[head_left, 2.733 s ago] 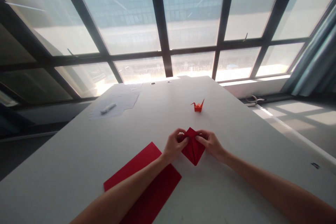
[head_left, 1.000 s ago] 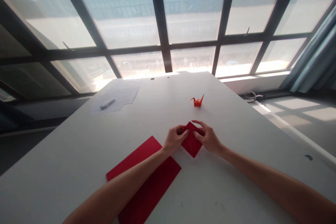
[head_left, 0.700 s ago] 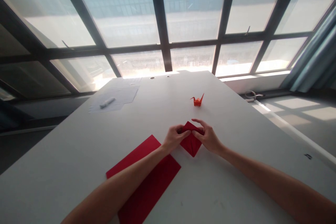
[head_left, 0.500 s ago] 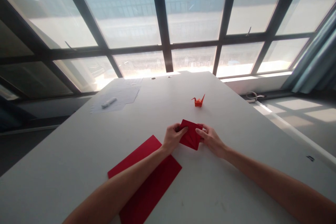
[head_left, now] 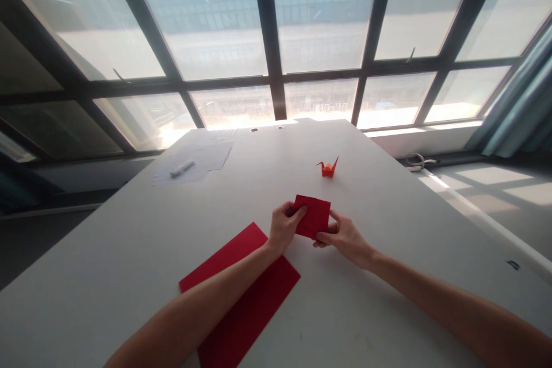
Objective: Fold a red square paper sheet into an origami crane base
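A small folded square of red paper is held up over the white table, between both hands. My left hand pinches its left edge, thumb on the front face. At the lower right corner my right hand grips it between thumb and fingers, with some fingers behind the paper. Under my left forearm lies a larger stack or sheet of red paper, partly hidden by the arm. Beyond the hands stands an orange-red origami crane.
White paper sheets with a pale rolled or tube-shaped item on top lie at the table's back left. The white table reaches to a wall of windows. A coiled cable is beyond its right edge.
My right hand has slid from the paper's right side down to its lower right corner. The flap creases seen earlier on its face no longer show, and the paper looks squarer.
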Demonstrator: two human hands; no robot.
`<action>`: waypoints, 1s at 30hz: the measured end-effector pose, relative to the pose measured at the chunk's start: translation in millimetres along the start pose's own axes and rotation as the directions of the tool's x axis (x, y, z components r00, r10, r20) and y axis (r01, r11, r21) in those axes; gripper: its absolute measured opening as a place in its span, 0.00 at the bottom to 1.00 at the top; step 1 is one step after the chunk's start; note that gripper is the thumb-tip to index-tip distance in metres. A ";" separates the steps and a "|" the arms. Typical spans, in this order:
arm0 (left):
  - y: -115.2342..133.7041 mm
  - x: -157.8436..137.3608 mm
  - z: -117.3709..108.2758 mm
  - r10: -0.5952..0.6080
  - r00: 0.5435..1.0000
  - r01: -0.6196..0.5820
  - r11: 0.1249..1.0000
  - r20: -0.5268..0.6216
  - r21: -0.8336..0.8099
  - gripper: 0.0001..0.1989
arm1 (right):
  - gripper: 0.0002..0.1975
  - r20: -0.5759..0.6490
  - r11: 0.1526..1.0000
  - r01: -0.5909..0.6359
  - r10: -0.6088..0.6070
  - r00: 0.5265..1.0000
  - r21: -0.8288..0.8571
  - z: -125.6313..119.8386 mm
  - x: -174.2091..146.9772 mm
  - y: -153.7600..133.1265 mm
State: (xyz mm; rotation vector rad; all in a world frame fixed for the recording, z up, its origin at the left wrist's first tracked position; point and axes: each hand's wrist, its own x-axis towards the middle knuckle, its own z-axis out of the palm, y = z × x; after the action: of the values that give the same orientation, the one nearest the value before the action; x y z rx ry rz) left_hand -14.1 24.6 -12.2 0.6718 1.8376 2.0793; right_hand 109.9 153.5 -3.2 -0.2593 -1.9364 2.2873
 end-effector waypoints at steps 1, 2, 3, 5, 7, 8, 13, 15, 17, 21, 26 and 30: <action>0.0 0.0 0.3 0.004 1.000 -0.004 1.000 0.000 -0.003 0.14 | 0.35 0.006 1.000 -0.010 0.010 1.000 0.022 -0.2 -0.2 0.0; -0.1 0.0 0.6 0.010 1.000 -0.010 1.000 0.000 -0.008 0.14 | 0.33 0.013 0.999 -0.019 0.019 1.000 0.039 -0.5 -0.2 0.5; -0.3 0.0 0.9 0.017 1.000 -0.017 1.000 -0.002 -0.012 0.14 | 0.30 0.018 0.998 -0.028 0.027 0.999 0.049 -0.9 0.0 1.4; -0.8 -0.1 1.3 0.031 1.000 -0.031 0.999 -0.007 -0.013 0.13 | 0.23 0.025 0.998 -0.040 0.039 0.999 0.052 -1.9 0.9 4.4; -1.3 -0.5 1.3 0.040 0.999 -0.040 0.999 -0.008 -0.006 0.13 | 0.20 0.020 0.998 -0.042 0.041 0.999 0.043 -2.5 2.1 7.9; -1.6 -0.6 1.2 0.044 0.999 -0.044 0.999 -0.009 -0.002 0.13 | 0.20 0.016 0.998 -0.039 0.039 0.999 0.039 -2.5 2.6 9.5; -3.5 -0.2 0.5 0.052 0.998 -0.052 0.999 -0.040 0.002 0.13 | 0.20 0.009 0.999 -0.040 0.040 0.999 0.012 -1.1 2.9 12.8; -3.9 -0.2 0.9 0.048 0.998 -0.048 0.999 -0.047 0.002 0.14 | 0.20 0.004 0.999 -0.049 0.049 0.999 0.016 -1.1 2.6 12.6; -3.9 -0.5 1.6 0.048 0.997 -0.047 0.999 -0.054 0.004 0.14 | 0.20 0.009 0.998 -0.060 0.060 0.998 0.026 -1.4 2.2 12.1; -3.1 -0.9 2.4 0.039 0.998 -0.040 0.999 -0.057 -0.006 0.14 | 0.20 0.022 0.995 -0.088 0.087 0.996 0.044 -3.1 2.0 11.3; 2.0 -3.1 2.4 -0.055 0.988 0.080 0.982 0.147 -0.169 0.19 | 0.19 -0.027 0.990 -0.107 0.110 0.994 0.092 -7.5 4.3 12.0; 4.9 -6.7 2.0 -0.148 0.913 0.239 0.949 0.379 -0.205 0.20 | 0.19 -0.062 0.985 -0.097 0.106 0.992 0.139 -9.4 5.9 12.8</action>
State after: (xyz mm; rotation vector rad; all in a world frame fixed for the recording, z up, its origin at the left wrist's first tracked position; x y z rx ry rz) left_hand -6.9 22.2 -8.3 0.7142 1.3574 1.8648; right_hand 106.2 161.6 -17.5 -0.4252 -1.7633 2.4268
